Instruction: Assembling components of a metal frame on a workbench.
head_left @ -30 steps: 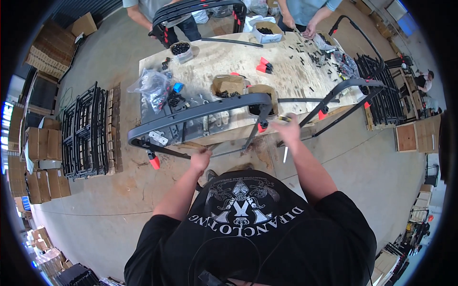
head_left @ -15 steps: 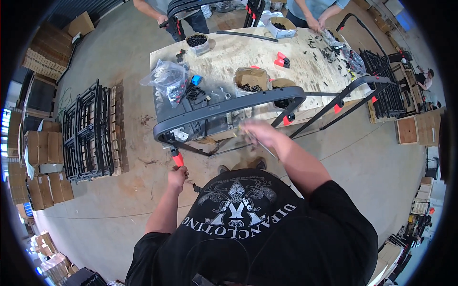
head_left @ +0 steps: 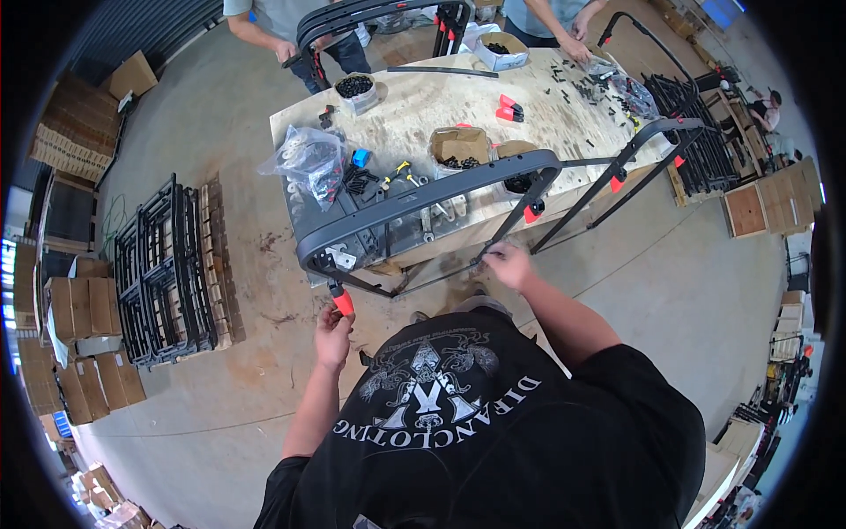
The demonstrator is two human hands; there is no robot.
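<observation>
A black bent-tube frame [head_left: 432,196] stands along the near side of the table. My left hand [head_left: 332,339] is closed at the frame's left lower corner, its fingers on the lower end of a red plastic piece [head_left: 343,301] fitted to the tube. My right hand [head_left: 509,266] is in front of the table's near edge, beside the frame's thin lower bar. Its thumb and fingers are pinched together. Something small and dark shows at their tips, too small to name. A yellow-and-black hand tool [head_left: 399,171] lies on the table behind the frame, near metal wrenches [head_left: 426,222].
On the wooden table [head_left: 414,106] stand boxes of black parts [head_left: 459,150], a clear bag [head_left: 310,163] and scattered black pieces. Two people work at its far side. Stacked black frames [head_left: 163,273] sit at left; more tube frames [head_left: 656,145] extend right.
My right hand has moved down and slightly right, and the long thin tool it held is gone from it. A yellow-and-black tool now shows on the table. My left hand stays by the red piece.
</observation>
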